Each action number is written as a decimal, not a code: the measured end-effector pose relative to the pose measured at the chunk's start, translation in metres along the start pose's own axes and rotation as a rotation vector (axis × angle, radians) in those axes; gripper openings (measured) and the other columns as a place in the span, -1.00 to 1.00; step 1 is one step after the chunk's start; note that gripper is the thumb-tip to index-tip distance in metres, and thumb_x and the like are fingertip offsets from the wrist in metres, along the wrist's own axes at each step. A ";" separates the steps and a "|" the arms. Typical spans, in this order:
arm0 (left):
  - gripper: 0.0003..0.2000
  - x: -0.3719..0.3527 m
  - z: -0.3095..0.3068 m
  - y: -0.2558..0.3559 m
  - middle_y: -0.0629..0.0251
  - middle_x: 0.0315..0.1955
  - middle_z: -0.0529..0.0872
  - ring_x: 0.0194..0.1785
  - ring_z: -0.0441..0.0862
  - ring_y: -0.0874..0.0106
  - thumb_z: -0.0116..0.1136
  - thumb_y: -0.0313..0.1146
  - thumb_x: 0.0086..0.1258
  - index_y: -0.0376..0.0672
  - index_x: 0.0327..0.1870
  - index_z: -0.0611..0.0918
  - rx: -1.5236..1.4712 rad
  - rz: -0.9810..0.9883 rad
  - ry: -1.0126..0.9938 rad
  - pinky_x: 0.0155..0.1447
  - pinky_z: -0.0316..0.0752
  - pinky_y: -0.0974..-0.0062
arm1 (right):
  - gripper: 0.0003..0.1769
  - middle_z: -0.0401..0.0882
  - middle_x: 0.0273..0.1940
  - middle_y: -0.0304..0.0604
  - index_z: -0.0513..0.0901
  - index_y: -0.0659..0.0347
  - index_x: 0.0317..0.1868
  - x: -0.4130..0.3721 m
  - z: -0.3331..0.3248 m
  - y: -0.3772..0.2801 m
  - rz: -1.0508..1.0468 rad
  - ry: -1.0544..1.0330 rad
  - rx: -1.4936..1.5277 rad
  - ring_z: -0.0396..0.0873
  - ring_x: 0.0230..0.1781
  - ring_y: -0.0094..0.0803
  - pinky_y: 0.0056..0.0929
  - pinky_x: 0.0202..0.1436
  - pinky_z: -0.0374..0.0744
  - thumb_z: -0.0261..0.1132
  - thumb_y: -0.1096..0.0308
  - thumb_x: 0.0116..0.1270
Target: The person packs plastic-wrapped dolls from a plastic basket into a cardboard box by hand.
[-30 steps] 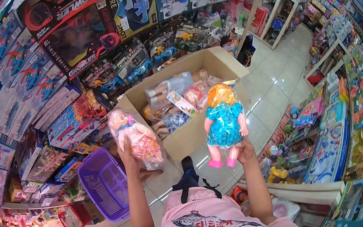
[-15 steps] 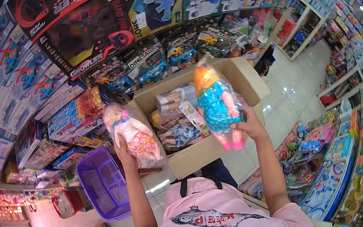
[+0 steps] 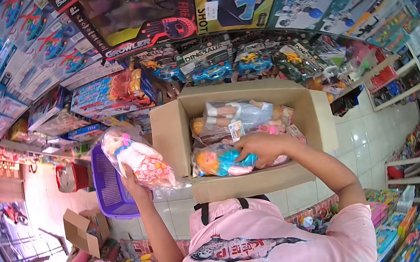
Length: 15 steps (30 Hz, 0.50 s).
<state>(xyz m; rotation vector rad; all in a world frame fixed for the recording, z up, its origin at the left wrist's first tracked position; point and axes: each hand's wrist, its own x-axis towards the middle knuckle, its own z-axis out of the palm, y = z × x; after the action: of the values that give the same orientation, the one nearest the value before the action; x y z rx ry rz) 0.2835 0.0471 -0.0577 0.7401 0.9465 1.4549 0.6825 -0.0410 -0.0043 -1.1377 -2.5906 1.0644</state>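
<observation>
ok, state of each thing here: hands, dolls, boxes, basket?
left hand: shut on pink-dress doll
pink-dress doll: bagged, held aloft
right hand: gripping blue-dress doll
blue-dress doll: bagged, lying in cardboard box
cardboard box: open, dolls inside
purple basket: contents not visible
small floor box: open

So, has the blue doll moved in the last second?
Yes. The right hand has lowered the blue doll from outside the cardboard box into it, lying on its side.

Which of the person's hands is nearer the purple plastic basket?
Left. The left hand, holding a bagged pink-dressed doll, is beside the purple plastic basket; the right hand holds a blue-dressed doll in the brown cardboard box.
</observation>
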 end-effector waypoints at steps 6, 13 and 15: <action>-0.47 -0.031 0.014 -0.004 0.14 0.15 0.57 0.16 0.61 0.32 0.03 -0.08 0.56 -0.31 0.34 0.35 0.103 0.043 0.115 0.21 0.55 0.31 | -0.52 0.50 0.06 -0.05 0.72 0.18 -0.05 0.014 0.048 0.010 -0.038 -0.069 -0.079 0.47 0.14 0.00 -0.07 0.14 0.52 0.38 0.50 -0.11; -0.47 -0.036 0.049 -0.014 0.12 0.18 0.52 0.21 0.56 0.32 0.10 -0.18 0.54 -0.33 0.36 0.31 0.191 0.051 0.048 0.26 0.51 0.31 | -0.42 0.38 0.21 0.04 0.63 0.15 0.18 0.001 0.046 0.020 -0.035 0.036 0.025 0.35 0.30 0.04 -0.06 0.34 0.39 0.31 0.51 0.04; -0.46 -0.034 0.067 -0.013 0.15 0.13 0.56 0.18 0.56 0.37 0.18 -0.15 0.49 -0.36 0.31 0.38 0.316 0.101 0.013 0.25 0.47 0.35 | -0.45 0.39 0.20 0.05 0.62 0.17 0.18 -0.003 0.035 0.022 -0.003 0.026 0.121 0.33 0.32 0.03 -0.08 0.36 0.35 0.30 0.50 0.08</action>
<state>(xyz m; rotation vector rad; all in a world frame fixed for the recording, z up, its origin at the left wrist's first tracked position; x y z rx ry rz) 0.3513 0.0222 -0.0350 1.0232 1.1793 1.4138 0.6855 -0.0519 -0.0440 -1.1114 -2.4695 1.1801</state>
